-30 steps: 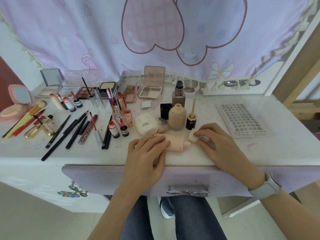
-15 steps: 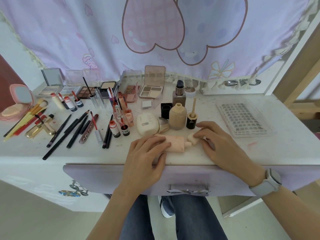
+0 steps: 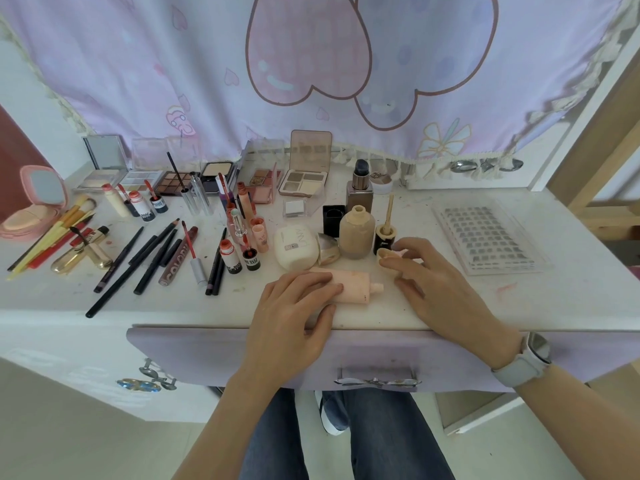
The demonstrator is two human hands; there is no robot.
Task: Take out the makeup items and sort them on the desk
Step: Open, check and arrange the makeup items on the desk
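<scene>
One pink tube [image 3: 349,285] (uncapped), one cap [image 3: 385,255], two hands

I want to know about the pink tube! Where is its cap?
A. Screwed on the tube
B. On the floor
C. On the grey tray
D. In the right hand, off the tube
D. The cap sits in the right hand, apart from the tube and its bare nozzle.

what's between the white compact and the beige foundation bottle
In the head view, a small gold faceted cap sits between the white compact and the beige foundation bottle.
</scene>
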